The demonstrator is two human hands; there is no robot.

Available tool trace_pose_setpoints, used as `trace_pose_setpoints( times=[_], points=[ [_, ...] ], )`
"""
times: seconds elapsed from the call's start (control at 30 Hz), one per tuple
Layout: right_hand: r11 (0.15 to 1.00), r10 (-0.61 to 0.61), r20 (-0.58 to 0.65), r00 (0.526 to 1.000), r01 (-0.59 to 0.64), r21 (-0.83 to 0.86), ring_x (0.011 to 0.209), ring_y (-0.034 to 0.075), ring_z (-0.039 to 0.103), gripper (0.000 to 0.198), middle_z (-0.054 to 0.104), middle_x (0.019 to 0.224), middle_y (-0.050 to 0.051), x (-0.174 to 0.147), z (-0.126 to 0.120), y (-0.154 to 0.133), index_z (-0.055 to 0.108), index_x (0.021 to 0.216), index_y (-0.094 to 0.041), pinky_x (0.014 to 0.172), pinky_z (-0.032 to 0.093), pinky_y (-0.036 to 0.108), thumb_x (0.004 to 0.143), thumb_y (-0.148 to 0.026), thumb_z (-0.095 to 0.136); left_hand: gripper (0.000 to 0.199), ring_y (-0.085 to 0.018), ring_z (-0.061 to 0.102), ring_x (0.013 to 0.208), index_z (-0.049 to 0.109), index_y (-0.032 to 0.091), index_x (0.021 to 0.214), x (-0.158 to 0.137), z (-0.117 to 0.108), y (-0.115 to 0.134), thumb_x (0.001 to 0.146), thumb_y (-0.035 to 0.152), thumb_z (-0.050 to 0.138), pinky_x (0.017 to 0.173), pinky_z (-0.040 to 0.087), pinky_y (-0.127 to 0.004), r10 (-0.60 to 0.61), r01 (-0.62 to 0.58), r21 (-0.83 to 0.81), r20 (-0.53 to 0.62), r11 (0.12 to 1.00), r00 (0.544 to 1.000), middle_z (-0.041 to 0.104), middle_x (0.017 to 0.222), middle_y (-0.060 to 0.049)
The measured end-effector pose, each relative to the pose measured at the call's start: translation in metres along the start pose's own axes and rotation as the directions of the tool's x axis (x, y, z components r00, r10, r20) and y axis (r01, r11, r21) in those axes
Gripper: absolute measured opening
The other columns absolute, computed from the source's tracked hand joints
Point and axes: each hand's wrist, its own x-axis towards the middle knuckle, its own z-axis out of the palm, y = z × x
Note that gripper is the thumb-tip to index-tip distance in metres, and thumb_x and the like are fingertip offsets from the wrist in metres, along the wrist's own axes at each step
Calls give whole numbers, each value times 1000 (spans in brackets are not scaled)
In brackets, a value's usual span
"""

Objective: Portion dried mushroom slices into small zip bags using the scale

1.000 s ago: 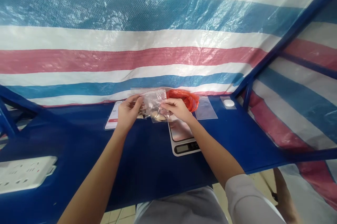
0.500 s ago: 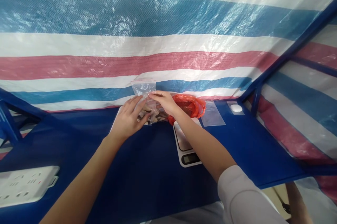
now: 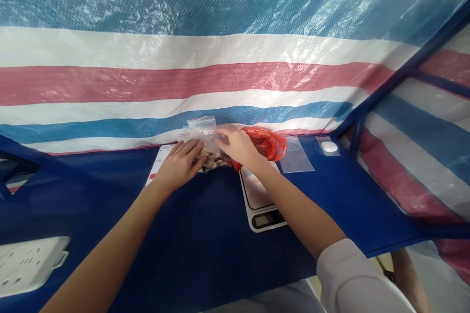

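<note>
A clear zip bag (image 3: 201,127) with brownish, dried-looking pieces (image 3: 213,161) in its lower part lies at the back of the blue table, its top standing up against the striped sheet. My left hand (image 3: 179,163) rests on the bag's left side, fingers stretched out and palm down. On the bag's right side is my right hand (image 3: 238,146), thumb and forefinger apart beside the plastic; its other fingers are partly hidden. Just behind my right wrist sits a crumpled red plastic bag (image 3: 270,141). Below that wrist is a white kitchen scale (image 3: 257,195), partly covered by my forearm.
A phone with a timer screen (image 3: 157,163) lies partly under my left hand. To the right are a flat clear bag (image 3: 296,156) and a white oval object (image 3: 329,147) on another small bag. A power strip (image 3: 33,264) lies front left. Blue frame bars (image 3: 389,87) edge the table.
My right hand has come off the bag's upper part and moved slightly right, its fingers parting. The bag's top has folded lower. More of the phone shows beside my left hand.
</note>
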Motion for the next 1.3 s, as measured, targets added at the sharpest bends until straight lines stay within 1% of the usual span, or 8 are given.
trace_pose_setpoints(
  times=[0.1,0.17,0.27,0.33,0.6,0.83,1.07,1.3],
  points=[
    [940,-120,-19,993,108,-323,117,28,65,35,59,145,6,-16,5,-5,66,129,-22,101,52,44,98,-25,49,52,-33,60,126,63,14,130,1,-1,1,100,48,38,114,40,-54,1,-2,35,22,999,1000,64,135,-17],
    [880,-216,-50,975,172,-442,124,29,61,36,50,153,7,-22,10,-4,66,128,-20,105,49,44,100,-25,45,53,-34,61,124,63,14,130,1,-2,2,100,49,37,114,40,-53,-5,3,56,35,998,999,64,135,-17],
    [819,-352,-16,936,299,-490,137,26,50,36,51,153,9,-26,18,3,66,129,-19,114,40,42,101,-23,43,54,-33,61,124,63,14,131,1,-3,0,101,50,36,114,41,-51,-3,0,66,47,998,999,64,137,-15],
    [798,-392,42,919,362,-482,141,25,46,36,53,151,10,-26,23,9,66,129,-18,116,37,42,102,-25,44,54,-33,60,126,62,13,131,0,-3,-1,101,50,37,114,41,-50,6,-8,58,41,998,999,63,137,-16],
    [798,-354,116,928,365,-479,135,28,53,40,59,144,13,-24,33,23,63,133,-15,113,41,45,102,-36,48,51,-32,59,128,62,15,130,-4,2,-4,100,49,39,114,41,-50,15,-15,48,0,999,1000,64,135,-16],
    [853,-388,4,922,361,-375,130,23,58,32,67,135,8,-38,11,22,71,123,-20,112,45,39,102,-27,47,41,-31,60,127,65,16,124,-3,-6,21,99,41,45,114,40,-50,-35,44,77,-105,996,994,67,132,-15],
    [918,-306,-146,941,251,-306,133,23,57,29,67,134,4,-100,-27,53,74,117,-24,112,49,39,97,-25,53,34,-29,59,128,68,20,121,-20,1,78,98,35,48,115,38,-49,-70,73,14,-175,997,982,69,128,-11],
    [983,-140,-307,941,95,-159,120,22,66,28,71,127,6,-172,-70,102,74,113,-25,107,53,36,98,-31,52,40,-30,61,125,69,17,123,-42,27,115,99,38,45,114,40,-49,-123,122,-12,-71,992,990,68,129,-14]
  ],
)
